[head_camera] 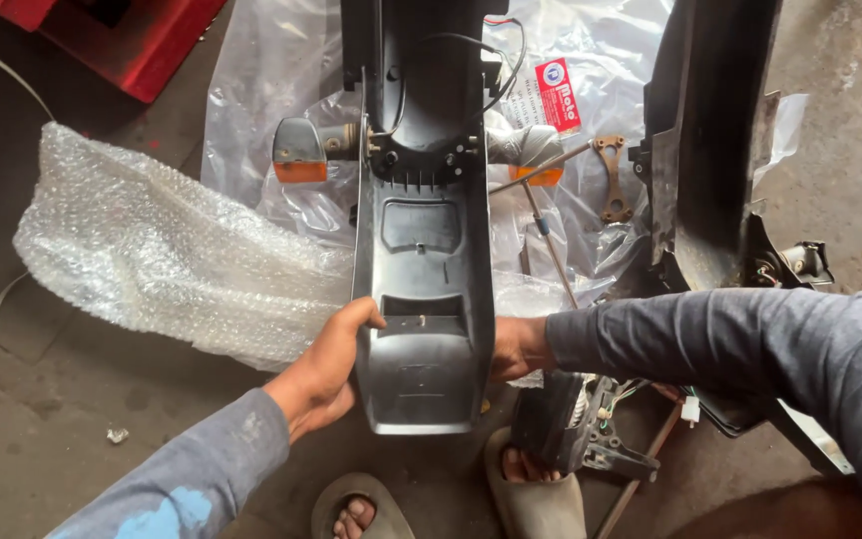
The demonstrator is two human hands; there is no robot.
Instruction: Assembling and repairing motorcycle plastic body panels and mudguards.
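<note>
Black rear mudguard (421,289) (orange indicators fitted): left hand (326,374) and right hand (516,347) clasp its near sides; best kept level.

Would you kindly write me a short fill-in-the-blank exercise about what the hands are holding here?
1. Both hands grip a long black plastic ____ by its two sides.
2. The left hand lies over a sheet of ____ wrap.
3. The turn signal on the panel's left has an ____ lens.
4. The right hand comes out of a ____ sleeve.

Missing words: panel; bubble; orange; grey
</note>
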